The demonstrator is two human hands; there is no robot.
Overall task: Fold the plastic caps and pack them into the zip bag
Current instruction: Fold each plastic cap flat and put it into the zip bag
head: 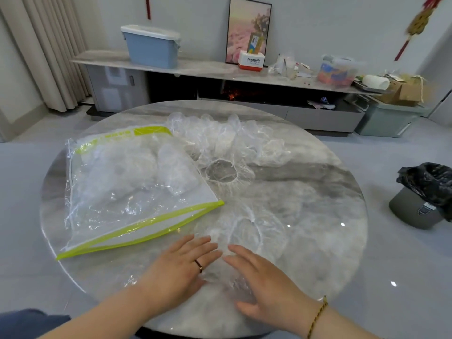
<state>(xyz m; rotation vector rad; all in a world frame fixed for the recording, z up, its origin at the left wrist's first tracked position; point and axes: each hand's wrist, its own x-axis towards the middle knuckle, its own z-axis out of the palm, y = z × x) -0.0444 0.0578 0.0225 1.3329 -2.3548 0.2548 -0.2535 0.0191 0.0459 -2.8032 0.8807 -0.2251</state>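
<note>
The left hand (182,263) and right hand (264,282) lie flat, fingers straight, side by side and nearly touching. They press a spread cap (244,231) at the near edge of the round tabletop (318,216). The film looks thin and slick on polished marble, so it could slide or spring back once pressure eases, and trapped air may puff up a fold. The zip bag (127,187), clear with lime-green borders, lies toward the left edge with crumpled caps inside; its limp walls may cling together. A frilly pile of caps (232,140) with gathered elastic rims sits toward the far edge.
</note>
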